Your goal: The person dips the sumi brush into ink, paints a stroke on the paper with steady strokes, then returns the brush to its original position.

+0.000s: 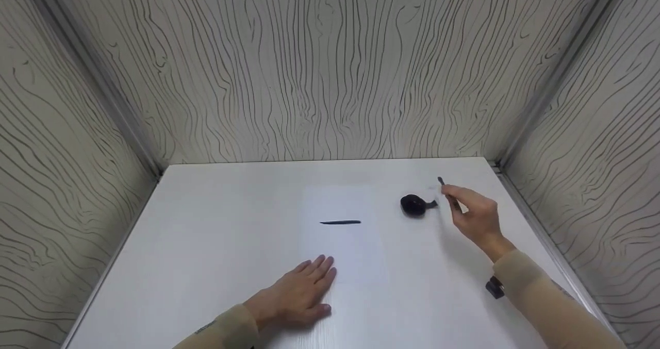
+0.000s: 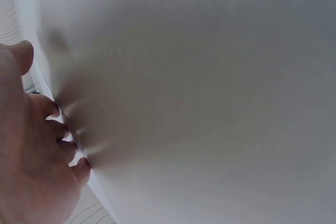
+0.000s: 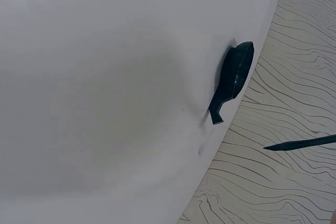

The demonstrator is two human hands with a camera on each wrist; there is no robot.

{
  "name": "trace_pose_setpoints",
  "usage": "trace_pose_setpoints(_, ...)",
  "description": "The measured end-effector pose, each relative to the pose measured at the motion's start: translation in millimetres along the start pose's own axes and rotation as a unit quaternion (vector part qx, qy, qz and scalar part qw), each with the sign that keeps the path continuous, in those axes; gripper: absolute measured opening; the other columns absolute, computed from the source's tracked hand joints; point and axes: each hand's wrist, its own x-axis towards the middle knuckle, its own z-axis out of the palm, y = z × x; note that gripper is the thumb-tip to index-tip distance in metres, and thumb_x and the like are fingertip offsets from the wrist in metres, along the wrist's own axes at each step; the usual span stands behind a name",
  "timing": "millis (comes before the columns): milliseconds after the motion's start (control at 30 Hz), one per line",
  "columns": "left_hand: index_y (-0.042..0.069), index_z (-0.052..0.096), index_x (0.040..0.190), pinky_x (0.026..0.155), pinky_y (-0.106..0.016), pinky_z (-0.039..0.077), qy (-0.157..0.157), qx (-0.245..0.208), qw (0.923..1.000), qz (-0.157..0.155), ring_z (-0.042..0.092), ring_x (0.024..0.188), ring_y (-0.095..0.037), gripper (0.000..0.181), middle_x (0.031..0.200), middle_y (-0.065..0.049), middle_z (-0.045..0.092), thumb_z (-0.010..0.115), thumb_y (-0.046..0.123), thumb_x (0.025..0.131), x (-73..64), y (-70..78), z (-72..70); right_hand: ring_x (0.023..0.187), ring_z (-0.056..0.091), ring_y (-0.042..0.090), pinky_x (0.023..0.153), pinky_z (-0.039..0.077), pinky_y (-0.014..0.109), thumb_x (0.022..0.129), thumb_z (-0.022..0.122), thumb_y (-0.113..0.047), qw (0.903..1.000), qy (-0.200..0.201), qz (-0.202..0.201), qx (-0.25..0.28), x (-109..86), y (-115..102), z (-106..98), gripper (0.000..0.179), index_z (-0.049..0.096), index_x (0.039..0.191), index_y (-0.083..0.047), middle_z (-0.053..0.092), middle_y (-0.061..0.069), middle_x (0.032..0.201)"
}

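Note:
Up off the table at the right, my right hand (image 1: 477,217) pinches a slim dark brush (image 1: 454,202). In the right wrist view the pointed dark tip of the brush (image 3: 294,144) shows, apart from the table. Just left of that hand lies a round black dish (image 1: 413,205) with a short handle, like a stubby spoon; the right wrist view has the dish (image 3: 236,72) side-on. Near the middle, a white sheet of paper (image 1: 356,251) bears one black horizontal stroke (image 1: 340,222). My left hand (image 1: 299,295) rests flat, fingertips over the sheet's lower left part.
The white table (image 1: 206,225) is enclosed by wood-grain patterned walls (image 1: 330,70) at the back and both sides, with grey metal strips in the corners. A small black block (image 1: 495,287) shows under the right sleeve. Near the dish's handle is a faint smudge (image 3: 200,151).

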Motion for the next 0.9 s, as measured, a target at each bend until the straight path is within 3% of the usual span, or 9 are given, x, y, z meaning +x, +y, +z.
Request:
trace_pose_setpoints(67, 0.016, 0.017, 0.182, 0.145, -0.053, 0.021, 0.001, -0.003, 1.0000, 0.000, 0.012, 0.180, -0.029, 0.090, 0.192, -0.005, 0.009, 0.028, 0.072, 0.112, 0.0, 0.1, 0.2, 0.093, 0.084, 0.043, 0.114, 0.044, 0.002, 0.077, 0.078, 0.029, 0.9994, -0.020, -0.026, -0.008, -2.3, 2, -1, 0.043, 0.084, 0.108, 0.001, 0.087, 0.019, 0.106)
trace_pose_setpoints(133, 0.014, 0.019, 0.182, 0.145, -0.052, 0.022, 0.004, 0.008, 1.0000, 0.004, 0.013, 0.180, -0.030, 0.090, 0.192, -0.007, 0.011, 0.027, 0.071, 0.112, 0.7, -0.3, 1.2, 0.094, 0.085, 0.041, 0.110, 0.053, 0.009, 0.077, 0.078, 0.028, 0.9974, -0.035, -0.061, -0.016, -4.5, 4, -2, 0.042, 0.084, 0.107, 0.000, 0.087, 0.018, 0.108)
trace_pose_setpoints(267, 0.012, 0.021, 0.181, 0.145, -0.051, 0.024, 0.007, 0.032, 0.9994, 0.008, 0.016, 0.180, -0.030, 0.089, 0.192, -0.009, 0.013, 0.026, 0.069, 0.113, 1.3, -0.5, 2.2, 0.093, 0.086, 0.037, 0.088, 0.069, 0.034, 0.102, 0.066, 0.012, 0.9838, -0.068, -0.159, -0.049, -8.3, 9, -2, 0.024, 0.085, 0.105, -0.001, 0.087, 0.017, 0.109)
trace_pose_setpoints(333, 0.011, 0.021, 0.181, 0.145, -0.051, 0.024, 0.008, 0.040, 0.9991, 0.010, 0.017, 0.180, -0.031, 0.089, 0.191, -0.010, 0.014, 0.026, 0.069, 0.113, 1.3, -0.5, 2.2, 0.091, 0.087, 0.036, 0.077, 0.069, 0.043, 0.113, 0.055, 0.001, 0.9727, -0.079, -0.208, -0.065, -10.9, 11, -1, 0.032, 0.086, 0.104, -0.001, 0.087, 0.017, 0.107)
trace_pose_setpoints(400, 0.012, 0.021, 0.181, 0.145, -0.050, 0.024, 0.006, 0.038, 0.9992, 0.008, 0.016, 0.180, -0.030, 0.089, 0.192, -0.009, 0.013, 0.026, 0.070, 0.113, 1.3, -0.6, 1.6, 0.091, 0.087, 0.034, 0.075, 0.069, 0.043, 0.118, 0.046, -0.006, 0.9616, -0.092, -0.247, -0.076, -14.7, 14, 1, 0.043, 0.086, 0.103, -0.002, 0.088, 0.016, 0.107)
trace_pose_setpoints(533, 0.013, 0.019, 0.181, 0.145, -0.051, 0.022, 0.001, 0.026, 0.9997, 0.003, 0.014, 0.180, -0.029, 0.091, 0.192, -0.008, 0.012, 0.026, 0.071, 0.112, 0.8, -0.2, 0.0, 0.092, 0.087, 0.030, 0.076, 0.070, 0.039, 0.119, 0.043, -0.004, 0.9414, -0.117, -0.302, -0.093, -25.5, 18, 5, 0.047, 0.087, 0.103, -0.005, 0.088, 0.014, 0.106)
trace_pose_setpoints(900, 0.017, 0.016, 0.182, 0.145, -0.052, 0.021, -0.002, 0.009, 0.9999, -0.005, 0.012, 0.181, -0.027, 0.092, 0.192, -0.004, 0.009, 0.026, 0.075, 0.111, 0.9, 0.8, 1.4, 0.097, 0.085, 0.024, 0.081, 0.070, 0.034, 0.123, 0.031, -0.003, 0.8930, -0.175, -0.389, -0.143, -44.7, 24, 2, 0.057, 0.082, 0.100, -0.009, 0.086, 0.009, 0.107)
